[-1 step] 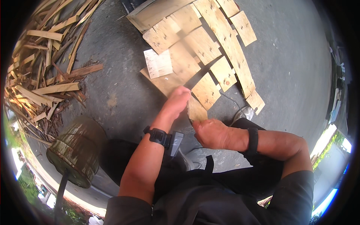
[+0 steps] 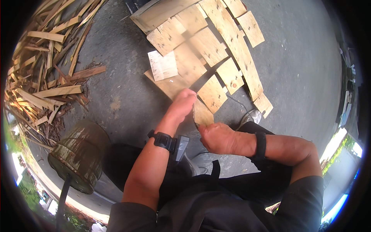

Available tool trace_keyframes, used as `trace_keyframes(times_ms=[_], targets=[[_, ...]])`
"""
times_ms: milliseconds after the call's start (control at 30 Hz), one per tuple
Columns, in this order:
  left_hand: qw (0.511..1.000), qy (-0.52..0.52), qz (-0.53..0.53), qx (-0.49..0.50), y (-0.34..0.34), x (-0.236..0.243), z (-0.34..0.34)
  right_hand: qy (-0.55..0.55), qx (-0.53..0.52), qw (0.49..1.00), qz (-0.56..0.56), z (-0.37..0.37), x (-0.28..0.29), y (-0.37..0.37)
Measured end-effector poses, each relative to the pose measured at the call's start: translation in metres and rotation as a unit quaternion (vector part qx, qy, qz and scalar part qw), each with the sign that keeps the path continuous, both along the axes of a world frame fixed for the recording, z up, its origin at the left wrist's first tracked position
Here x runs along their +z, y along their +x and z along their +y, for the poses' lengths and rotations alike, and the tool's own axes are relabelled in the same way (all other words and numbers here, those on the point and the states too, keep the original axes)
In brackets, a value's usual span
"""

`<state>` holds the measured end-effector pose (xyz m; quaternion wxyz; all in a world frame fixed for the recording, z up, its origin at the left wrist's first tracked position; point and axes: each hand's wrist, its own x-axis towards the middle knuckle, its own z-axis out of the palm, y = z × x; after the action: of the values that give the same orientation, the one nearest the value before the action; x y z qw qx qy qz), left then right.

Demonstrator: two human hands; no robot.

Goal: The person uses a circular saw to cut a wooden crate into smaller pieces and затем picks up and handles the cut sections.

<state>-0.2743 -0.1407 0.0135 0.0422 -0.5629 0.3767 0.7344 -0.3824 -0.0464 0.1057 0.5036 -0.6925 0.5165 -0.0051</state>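
Note:
A loosely woven mat of broad, pale wood veneer strips spreads out in front of me, with gaps between some strips. My left hand is closed at its near edge, the fingertips largely hidden. My right hand is closed in a pinch on the near end of a short veneer strip that runs between my two hands. A thin dark edge shows beside the right fingertips; I cannot make out what it is. On the mat's left part lies a whiter square piece.
A heap of split wood strips covers the ground at the far left. At my left lies a worn, rusty cylindrical container beside a dark bar. My shoe is near the mat's right corner, with a thin cord alongside. The grey floor extends rightward.

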Motion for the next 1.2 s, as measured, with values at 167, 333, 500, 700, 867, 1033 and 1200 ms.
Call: trace_keyframes(times_ms=[167, 333, 500, 700, 867, 1033, 1200], targets=[[1.000, -0.017, 0.003, 0.004, 0.000, -0.004, 0.002, 0.006, -0.018, 1.000, -0.020, 0.003, 0.001, 0.001], [0.996, -0.025, 0.037, 0.082, -0.005, -0.001, 0.005, 0.053, -0.021, 0.998, -0.024, 0.000, 0.004, 0.000], [0.987, -0.054, 0.062, 0.136, -0.011, 0.012, 0.006, 0.015, -0.032, 0.998, -0.048, 0.010, 0.005, 0.001], [0.977, 0.049, 0.136, 0.159, 0.003, -0.014, 0.016, 0.009, -0.114, 0.989, -0.096, 0.024, -0.007, 0.000], [0.981, -0.049, 0.159, 0.098, 0.001, 0.022, 0.023, 0.034, -0.178, 0.974, -0.138, 0.025, -0.011, 0.000], [0.995, 0.032, 0.074, 0.062, 0.000, 0.025, 0.034, 0.037, -0.161, 0.980, -0.115, 0.034, -0.021, -0.001], [0.988, -0.107, 0.041, -0.106, 0.014, -0.017, 0.051, 0.085, -0.201, 0.962, -0.166, 0.030, -0.022, -0.001]])
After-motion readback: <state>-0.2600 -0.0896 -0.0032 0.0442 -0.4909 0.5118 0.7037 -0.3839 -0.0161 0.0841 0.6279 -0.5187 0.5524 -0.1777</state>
